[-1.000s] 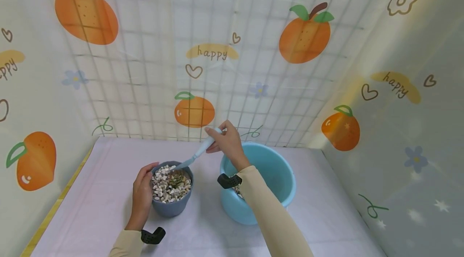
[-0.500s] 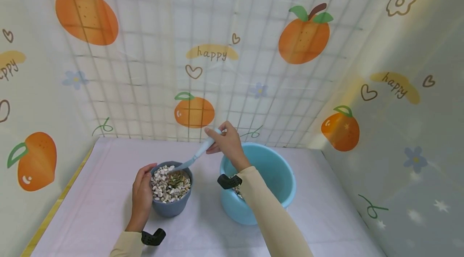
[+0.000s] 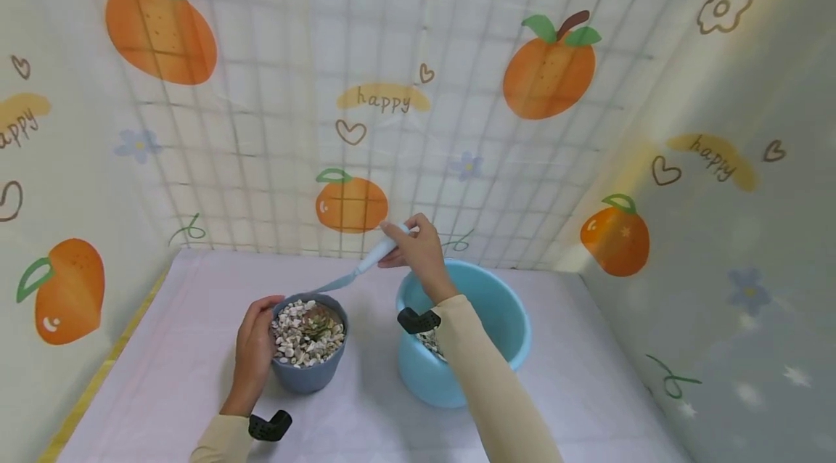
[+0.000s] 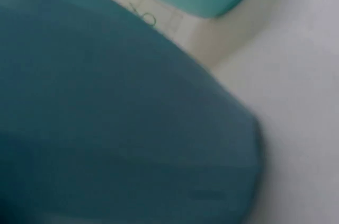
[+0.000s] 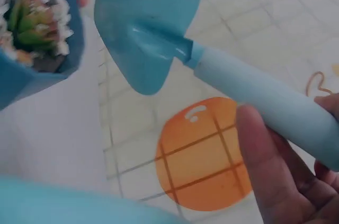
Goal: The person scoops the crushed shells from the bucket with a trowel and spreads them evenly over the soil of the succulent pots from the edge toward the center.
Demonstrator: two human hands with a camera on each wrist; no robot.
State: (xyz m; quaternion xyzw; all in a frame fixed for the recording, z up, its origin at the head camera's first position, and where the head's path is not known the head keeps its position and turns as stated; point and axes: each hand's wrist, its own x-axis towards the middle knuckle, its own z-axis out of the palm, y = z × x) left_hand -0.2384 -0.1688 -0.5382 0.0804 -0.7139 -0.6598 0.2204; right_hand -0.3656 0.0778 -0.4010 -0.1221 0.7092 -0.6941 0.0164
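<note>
My right hand point(image 3: 418, 249) pinches the pale blue handle of a small garden trowel point(image 5: 153, 28). The blue blade shows no stones on it in the right wrist view; in the head view its tip overlaps the far rim of a grey-blue flowerpot point(image 3: 308, 378). White pebbles point(image 3: 297, 347) fill the pot around a small green-and-reddish succulent point(image 3: 316, 324). Against the pot's left side, my left hand point(image 3: 253, 350) holds it, fingers curved round the rim. The pot's wall point(image 4: 127, 107) fills most of the left wrist view, where no hand shows.
A light blue bucket point(image 3: 431, 383) stands to the right of the pot, under my right forearm, with pebbles point(image 3: 429, 341) visible inside. Both stand on a white-covered table point(image 3: 366, 419). A fruit-printed curtain point(image 3: 392, 144) over a wire grid rises behind, with more curtain at both sides.
My right hand has moved slightly right and up, drawing the trowel blade back from over the pebbles to the pot's far rim. My left hand stays on the pot.
</note>
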